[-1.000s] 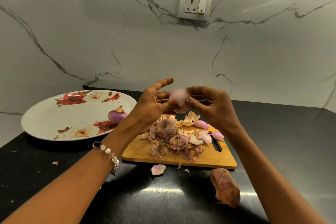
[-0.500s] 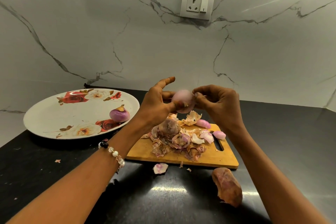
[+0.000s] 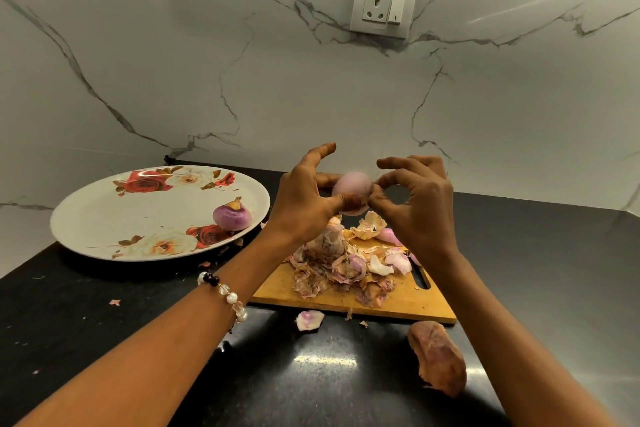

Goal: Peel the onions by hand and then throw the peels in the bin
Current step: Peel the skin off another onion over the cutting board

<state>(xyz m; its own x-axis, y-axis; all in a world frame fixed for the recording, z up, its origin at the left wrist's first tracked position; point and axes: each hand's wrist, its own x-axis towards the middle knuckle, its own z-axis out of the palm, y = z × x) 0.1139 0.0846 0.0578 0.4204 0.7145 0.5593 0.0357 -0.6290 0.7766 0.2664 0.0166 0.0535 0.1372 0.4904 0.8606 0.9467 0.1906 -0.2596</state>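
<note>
Left hand (image 3: 304,199) grips onion (image 3: 351,189) over board (image 3: 398,303) so peels drop there; right hand (image 3: 414,204) thumb-and-forefinger pinches skin at onion's side.

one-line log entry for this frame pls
phase: peeling | left hand: holds onion | right hand: pinches its skin | peels: on board

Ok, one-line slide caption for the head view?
Left hand holds a pale pink onion while right hand pinches its skin above the peel-strewn wooden cutting board.
</note>
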